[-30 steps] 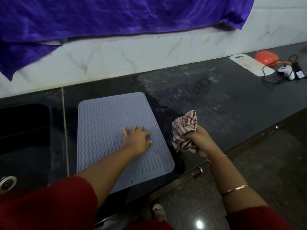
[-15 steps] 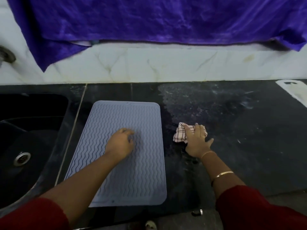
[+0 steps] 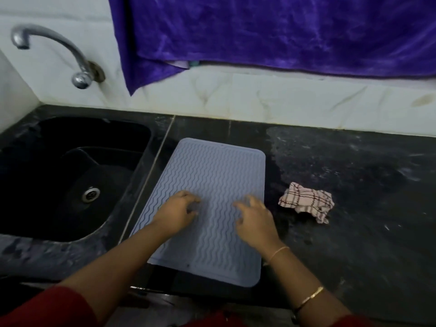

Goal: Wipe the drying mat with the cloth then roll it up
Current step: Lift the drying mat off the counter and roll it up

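We are standing at the join between the two steps: the cloth [image 3: 306,202] is lying crumpled on the black counter [image 3: 358,251], just to the right of the drying mat [image 3: 212,171] and apart from both hands, so we are judging the wiping done and the rolling about to start. The mat is lying flat, unrolled, beside the sink [image 3: 59,166]. Our left hand [image 3: 177,215] is resting on its ribbed middle, fingers loosely bent and gripping nothing. Our right hand [image 3: 256,220] is reaching over its right side, fingers spread and relaxed, holding nothing; whether it is touching the mat we cannot tell. Next, we are thinking, both hands are needing to go to one short edge, lifting it and curling it over tightly, keeping the sides even so the roll is not running crooked
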A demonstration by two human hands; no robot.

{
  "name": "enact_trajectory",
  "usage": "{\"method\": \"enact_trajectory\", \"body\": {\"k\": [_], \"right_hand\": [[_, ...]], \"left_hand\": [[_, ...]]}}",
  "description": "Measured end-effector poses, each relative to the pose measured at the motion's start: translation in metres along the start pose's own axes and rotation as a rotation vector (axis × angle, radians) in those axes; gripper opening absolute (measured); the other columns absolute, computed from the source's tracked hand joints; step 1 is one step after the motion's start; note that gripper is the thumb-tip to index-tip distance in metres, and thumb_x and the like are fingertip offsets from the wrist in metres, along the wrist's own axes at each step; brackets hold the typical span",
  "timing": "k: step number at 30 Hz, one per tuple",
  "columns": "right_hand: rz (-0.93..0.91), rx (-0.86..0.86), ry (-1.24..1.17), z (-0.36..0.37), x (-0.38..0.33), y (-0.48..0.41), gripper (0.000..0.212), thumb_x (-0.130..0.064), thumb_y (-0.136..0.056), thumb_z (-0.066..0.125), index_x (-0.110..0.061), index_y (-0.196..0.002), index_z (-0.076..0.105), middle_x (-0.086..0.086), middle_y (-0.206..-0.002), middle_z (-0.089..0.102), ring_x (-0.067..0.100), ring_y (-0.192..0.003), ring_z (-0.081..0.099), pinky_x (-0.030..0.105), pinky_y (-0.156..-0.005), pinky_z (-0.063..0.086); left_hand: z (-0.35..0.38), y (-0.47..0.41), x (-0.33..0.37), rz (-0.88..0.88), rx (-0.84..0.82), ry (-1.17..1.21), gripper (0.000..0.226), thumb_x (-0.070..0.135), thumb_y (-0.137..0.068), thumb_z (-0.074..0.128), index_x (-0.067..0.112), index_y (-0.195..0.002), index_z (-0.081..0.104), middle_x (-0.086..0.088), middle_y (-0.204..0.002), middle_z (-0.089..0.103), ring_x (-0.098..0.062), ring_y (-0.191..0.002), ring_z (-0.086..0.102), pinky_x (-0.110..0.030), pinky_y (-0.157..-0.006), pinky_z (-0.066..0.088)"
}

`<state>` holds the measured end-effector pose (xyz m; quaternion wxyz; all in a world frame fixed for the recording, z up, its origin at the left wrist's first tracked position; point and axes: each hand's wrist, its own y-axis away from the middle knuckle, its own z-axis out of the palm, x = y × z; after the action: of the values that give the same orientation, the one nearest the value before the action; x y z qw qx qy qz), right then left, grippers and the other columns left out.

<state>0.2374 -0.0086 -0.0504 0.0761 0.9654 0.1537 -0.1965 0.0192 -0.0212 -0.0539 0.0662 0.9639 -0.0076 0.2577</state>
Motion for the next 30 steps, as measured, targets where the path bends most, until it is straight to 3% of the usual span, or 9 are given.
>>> {"method": "enact_trajectory", "body": {"k": [2, 6, 10, 16, 19, 22, 24, 26, 30], "right_hand": [[-0.033, -0.020, -0.034, 0.008, -0.014, 0.008, 0.034, -0.020, -0.085, 0.050, -0.020, -0.119, 0.057, 0.005, -0.121, 0.049, 0.025, -0.117, 0.045, 0.038, -0.099, 0.041], [-0.035, -0.118, -0.112, 0.017, -0.042, 0.018, 0.018, -0.029, -0.086, 0.058, -0.019, -0.100, 0.062, 0.004, -0.109, 0.052, 0.021, -0.104, 0.052, 0.034, -0.087, 0.048], [-0.033, -0.219, -0.122, 0.029, -0.061, 0.026, 0.028, -0.039, -0.080, 0.066, -0.021, -0.101, 0.062, 0.004, -0.111, 0.051, 0.021, -0.105, 0.051, 0.035, -0.088, 0.048], [0.054, -0.205, -0.089, 0.036, -0.069, 0.033, 0.030, -0.043, -0.079, 0.066, -0.024, -0.101, 0.062, 0.004, -0.113, 0.049, 0.023, -0.112, 0.045, 0.036, -0.096, 0.042], [0.084, -0.199, -0.057, 0.039, -0.072, 0.033, 0.037, -0.051, -0.076, 0.066, -0.025, -0.102, 0.060, 0.004, -0.115, 0.047, 0.024, -0.114, 0.042, 0.038, -0.097, 0.041], [0.107, -0.208, -0.042, 0.041, -0.075, 0.037, 0.057, -0.070, -0.066, 0.061, -0.027, -0.104, 0.056, 0.002, -0.116, 0.043, 0.023, -0.114, 0.040, 0.039, -0.098, 0.040], [0.091, -0.231, -0.021, 0.041, -0.075, 0.039, 0.069, -0.076, -0.059, 0.060, -0.028, -0.108, 0.053, 0.001, -0.116, 0.041, 0.022, -0.113, 0.038, 0.039, -0.098, 0.039], [0.042, -0.247, 0.061, 0.040, -0.075, 0.041, 0.073, -0.074, -0.057, 0.064, -0.027, -0.110, 0.049, 0.002, -0.117, 0.041, 0.022, -0.112, 0.038, 0.040, -0.098, 0.040], [-0.038, -0.191, 0.140, 0.037, -0.072, 0.040, 0.053, -0.052, -0.071, 0.069, -0.025, -0.113, 0.052, 0.003, -0.117, 0.045, 0.023, -0.113, 0.043, 0.037, -0.090, 0.044]], "left_hand": [[-0.014, 0.013, -0.013, 0.058, -0.129, -0.030, 0.042, 0.030, -0.079, 0.073, 0.024, -0.120, 0.061, 0.005, -0.120, 0.051, -0.011, -0.111, 0.049, -0.021, -0.094, 0.037], [-0.029, 0.039, -0.030, 0.177, -0.321, -0.121, 0.060, 0.050, -0.063, 0.080, 0.032, -0.117, 0.059, 0.015, -0.113, 0.052, -0.002, -0.105, 0.046, -0.016, -0.089, 0.036], [-0.026, 0.045, -0.038, 0.305, -0.365, -0.290, 0.075, 0.059, -0.062, 0.075, 0.033, -0.127, 0.049, 0.011, -0.123, 0.046, -0.008, -0.115, 0.042, -0.021, -0.093, 0.034], [-0.028, 0.048, -0.048, 0.443, -0.379, -0.397, 0.083, 0.066, -0.066, 0.068, 0.035, -0.138, 0.041, 0.008, -0.130, 0.043, -0.012, -0.120, 0.040, -0.030, -0.101, 0.038], [-0.025, 0.049, -0.050, 0.504, -0.303, -0.460, 0.070, 0.059, -0.075, 0.062, 0.033, -0.138, 0.043, 0.007, -0.127, 0.048, -0.013, -0.117, 0.047, -0.029, -0.095, 0.043], [-0.016, 0.053, -0.044, 0.523, -0.138, -0.522, 0.053, 0.049, -0.085, 0.053, 0.024, -0.132, 0.048, 0.000, -0.119, 0.058, -0.019, -0.108, 0.056, -0.030, -0.083, 0.046], [-0.012, 0.059, -0.037, 0.606, -0.010, -0.555, 0.034, 0.038, -0.084, 0.060, 0.013, -0.106, 0.062, -0.007, -0.095, 0.067, -0.023, -0.084, 0.065, -0.029, -0.066, 0.050], [-0.014, 0.062, -0.036, 0.691, 0.089, -0.575, 0.023, 0.030, -0.071, 0.076, 0.012, -0.074, 0.063, -0.004, -0.066, 0.065, -0.019, -0.054, 0.063, -0.024, -0.046, 0.046], [-0.015, 0.063, -0.043, 0.779, 0.205, -0.593, 0.026, 0.033, -0.070, 0.078, 0.015, -0.066, 0.060, 0.001, -0.058, 0.060, -0.014, -0.046, 0.057, -0.021, -0.039, 0.044]]}}
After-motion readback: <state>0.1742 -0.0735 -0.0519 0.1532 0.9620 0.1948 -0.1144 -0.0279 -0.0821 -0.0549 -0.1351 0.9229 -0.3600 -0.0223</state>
